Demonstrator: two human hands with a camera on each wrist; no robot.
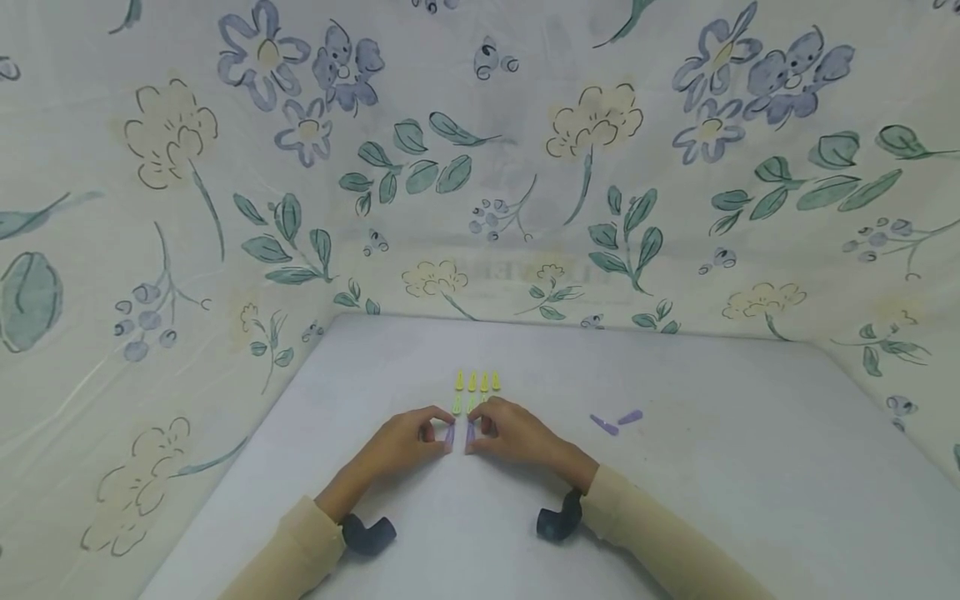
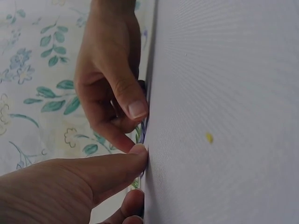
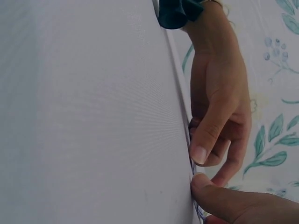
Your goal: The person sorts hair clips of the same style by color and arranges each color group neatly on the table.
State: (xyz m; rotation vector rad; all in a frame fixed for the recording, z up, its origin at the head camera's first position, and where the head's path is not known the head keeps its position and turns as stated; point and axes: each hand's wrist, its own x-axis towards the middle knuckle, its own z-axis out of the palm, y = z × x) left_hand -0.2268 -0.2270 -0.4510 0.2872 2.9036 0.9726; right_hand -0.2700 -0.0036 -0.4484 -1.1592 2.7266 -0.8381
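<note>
Both hands are side by side on the white table in the head view. My left hand (image 1: pixel 405 440) pinches a purple hair clip (image 1: pixel 450 435) between thumb and forefinger, with the clip lengthwise on the table. A matching purple clip (image 1: pixel 470 433) is pinched by my right hand (image 1: pixel 517 432) just beside it, a narrow gap between the two. Directly beyond the fingertips lies a row of light green clips (image 1: pixel 457 405), partly covered by my right hand. Behind these is a row of several yellow clips (image 1: pixel 472 382), narrow ends pointing away. In both wrist views the fingers mostly hide the purple clips.
Two loose purple clips, one slanted (image 1: pixel 604 425) and one beside it (image 1: pixel 631 417), lie on the table to the right. A small yellow spot (image 2: pixel 209 137) shows on the tabletop in the left wrist view. Flower-patterned cloth (image 1: pixel 510 167) hangs behind and along the sides.
</note>
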